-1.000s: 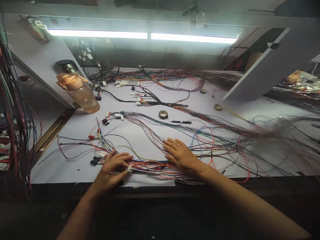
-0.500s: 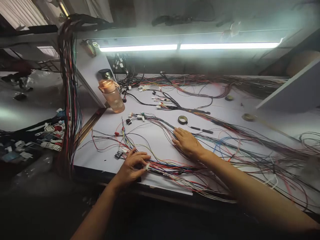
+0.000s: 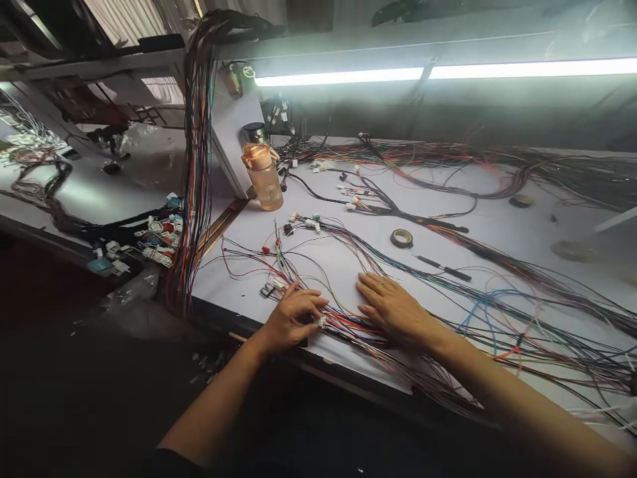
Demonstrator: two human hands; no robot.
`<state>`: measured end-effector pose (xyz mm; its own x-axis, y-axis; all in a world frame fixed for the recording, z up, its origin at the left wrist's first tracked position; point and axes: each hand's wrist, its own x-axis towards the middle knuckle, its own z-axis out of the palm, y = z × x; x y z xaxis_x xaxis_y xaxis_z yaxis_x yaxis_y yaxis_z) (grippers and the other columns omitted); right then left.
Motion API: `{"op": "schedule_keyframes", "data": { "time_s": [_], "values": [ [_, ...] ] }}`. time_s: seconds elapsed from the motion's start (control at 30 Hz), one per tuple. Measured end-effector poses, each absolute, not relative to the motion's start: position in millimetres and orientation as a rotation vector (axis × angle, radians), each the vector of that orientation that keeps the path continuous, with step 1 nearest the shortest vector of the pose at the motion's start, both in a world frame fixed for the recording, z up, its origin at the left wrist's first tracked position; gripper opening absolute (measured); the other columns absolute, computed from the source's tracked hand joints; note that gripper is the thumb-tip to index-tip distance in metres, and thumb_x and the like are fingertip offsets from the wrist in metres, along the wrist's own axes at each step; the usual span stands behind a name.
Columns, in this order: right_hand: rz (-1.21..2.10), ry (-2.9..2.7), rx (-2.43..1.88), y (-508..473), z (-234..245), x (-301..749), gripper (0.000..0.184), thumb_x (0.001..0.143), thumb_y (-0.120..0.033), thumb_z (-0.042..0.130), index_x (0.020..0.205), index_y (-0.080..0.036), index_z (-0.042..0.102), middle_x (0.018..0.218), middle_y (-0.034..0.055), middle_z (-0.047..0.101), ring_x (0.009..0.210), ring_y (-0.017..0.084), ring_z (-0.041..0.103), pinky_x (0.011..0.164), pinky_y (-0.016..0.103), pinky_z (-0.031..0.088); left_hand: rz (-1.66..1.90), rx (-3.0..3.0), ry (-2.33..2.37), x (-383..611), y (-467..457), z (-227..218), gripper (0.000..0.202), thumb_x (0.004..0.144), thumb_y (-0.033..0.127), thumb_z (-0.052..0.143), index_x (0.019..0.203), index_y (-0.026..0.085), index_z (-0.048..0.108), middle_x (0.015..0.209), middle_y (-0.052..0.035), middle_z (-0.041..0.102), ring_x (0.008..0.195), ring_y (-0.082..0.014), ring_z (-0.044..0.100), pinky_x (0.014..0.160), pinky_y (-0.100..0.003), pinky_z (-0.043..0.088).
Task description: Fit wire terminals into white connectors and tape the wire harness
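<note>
My left hand (image 3: 294, 315) is at the front of the table, fingers curled and thumb bent in toward a small white connector (image 3: 322, 322) at the fingertips. Coloured wires (image 3: 343, 326) run right from that connector. My right hand (image 3: 395, 307) lies palm down with its fingers stretched out, over the same wires, part of which it hides. Just left of my left fingers is a grey connector (image 3: 267, 290) with thin leads. Behind my right hand passes a bundle of dark green and black wires (image 3: 398, 264), ending in white and black plugs (image 3: 312, 224).
A roll of black tape (image 3: 401, 238) and a thin black tool-like piece (image 3: 442, 267) lie behind my right hand. An orange-topped bottle (image 3: 266, 176) stands at the back left. A thick wire bundle (image 3: 198, 166) hangs beside it. Branched harnesses (image 3: 398, 211) cover the back.
The view has turned left, so the scene sits further right. My right hand has slid toward the front edge, off the green wire bundle. My left hand stays at the white connector.
</note>
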<state>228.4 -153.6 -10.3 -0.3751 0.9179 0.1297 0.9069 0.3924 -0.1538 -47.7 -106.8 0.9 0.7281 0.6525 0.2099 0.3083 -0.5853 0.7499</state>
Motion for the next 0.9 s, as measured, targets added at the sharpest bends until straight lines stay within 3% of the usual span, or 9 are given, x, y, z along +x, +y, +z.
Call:
{"op": "schedule_keyframes", "data": {
  "time_s": [0.13, 0.2, 0.3, 0.37, 0.43, 0.53, 0.63, 0.77, 0.9],
  "values": [
    [0.04, -2.328, -1.569, -177, 0, 236, 0.041, 0.097, -0.034, 0.04, 0.129, -0.015, 0.056, 0.137, 0.0132, 0.054, 0.129, 0.025, 0.049, 0.107, 0.049, 0.04, 0.72, 2.235, 0.698, -52, -111, 13, 0.009, 0.08, 0.015, 0.065, 0.086, 0.022, 0.063, 0.105, -0.0037, 0.072, 0.114, -0.0215, 0.059, 0.115, -0.053, 0.017],
    [0.036, -2.266, -1.504, -191, 9, 239, 0.037, 0.097, -0.032, 0.042, 0.129, -0.019, 0.056, 0.131, 0.0106, 0.059, 0.124, 0.023, 0.053, 0.107, 0.049, 0.039, 0.794, 2.216, 0.712, -54, -113, 21, 0.006, 0.082, 0.017, 0.065, 0.086, 0.022, 0.063, 0.099, -0.0035, 0.073, 0.105, -0.0204, 0.063, 0.112, -0.051, 0.026],
    [0.076, -2.234, -1.439, -213, 19, 231, 0.036, 0.096, -0.028, 0.046, 0.13, -0.022, 0.054, 0.125, 0.0083, 0.064, 0.118, 0.02, 0.058, 0.106, 0.046, 0.04, 0.864, 2.132, 0.73, -59, -120, 29, 0.006, 0.082, 0.022, 0.067, 0.088, 0.02, 0.065, 0.088, -0.005, 0.072, 0.091, -0.0198, 0.066, 0.096, -0.044, 0.045],
    [0.125, -2.226, -1.421, -226, 22, 219, 0.037, 0.095, -0.029, 0.048, 0.131, -0.023, 0.053, 0.122, 0.0089, 0.065, 0.115, 0.02, 0.059, 0.104, 0.045, 0.041, 0.84, 2.076, 0.731, -63, -126, 31, 0.009, 0.082, 0.023, 0.067, 0.09, 0.019, 0.066, 0.086, -0.0063, 0.072, 0.089, -0.0201, 0.066, 0.087, -0.039, 0.051],
    [0.182, -2.216, -1.403, -236, 21, 204, 0.037, 0.094, -0.032, 0.051, 0.13, -0.021, 0.053, 0.116, 0.0095, 0.067, 0.109, 0.02, 0.061, 0.1, 0.042, 0.042, 0.807, 2.043, 0.74, -67, -133, 31, 0.01, 0.083, 0.022, 0.067, 0.092, 0.019, 0.067, 0.087, -0.0067, 0.071, 0.088, -0.0198, 0.066, 0.083, -0.037, 0.053],
    [0.226, -2.189, -1.393, -243, 17, 184, 0.028, 0.095, -0.03, 0.051, 0.119, -0.018, 0.059, 0.094, 0.0067, 0.071, 0.083, 0.016, 0.064, 0.086, 0.035, 0.043, 0.784, 2.039, 0.746, -75, -141, 30, 0.012, 0.082, 0.018, 0.067, 0.094, 0.019, 0.067, 0.088, -0.0059, 0.071, 0.086, -0.0186, 0.066, 0.079, -0.033, 0.055],
    [0.206, -2.188, -1.401, -246, 14, 177, 0.02, 0.098, -0.024, 0.045, 0.099, -0.018, 0.064, 0.075, 0.0021, 0.066, 0.062, 0.011, 0.054, 0.069, 0.029, 0.038, 0.743, 2.06, 0.726, -85, -144, 29, 0.018, 0.08, 0.013, 0.068, 0.096, 0.02, 0.068, 0.089, -0.0049, 0.071, 0.086, -0.018, 0.067, 0.078, -0.032, 0.055],
    [0.152, -2.224, -1.424, -250, 11, 181, 0.024, 0.098, -0.026, 0.044, 0.088, -0.019, 0.064, 0.067, 0.0003, 0.059, 0.058, 0.012, 0.046, 0.06, 0.028, 0.028, 0.706, 2.099, 0.73, -99, -143, 27, 0.018, 0.08, 0.014, 0.068, 0.097, 0.02, 0.068, 0.086, -0.0046, 0.071, 0.084, -0.0179, 0.067, 0.076, -0.031, 0.055],
    [0.13, -2.257, -1.483, -259, 5, 189, 0.023, 0.099, -0.026, 0.043, 0.093, -0.02, 0.065, 0.07, 0.0008, 0.059, 0.06, 0.013, 0.046, 0.061, 0.028, 0.027, 0.706, 2.117, 0.814, -109, -137, 23, 0.012, 0.081, 0.018, 0.068, 0.092, 0.02, 0.069, 0.084, -0.0049, 0.071, 0.082, -0.0184, 0.067, 0.075, -0.031, 0.056]
  ]
}}
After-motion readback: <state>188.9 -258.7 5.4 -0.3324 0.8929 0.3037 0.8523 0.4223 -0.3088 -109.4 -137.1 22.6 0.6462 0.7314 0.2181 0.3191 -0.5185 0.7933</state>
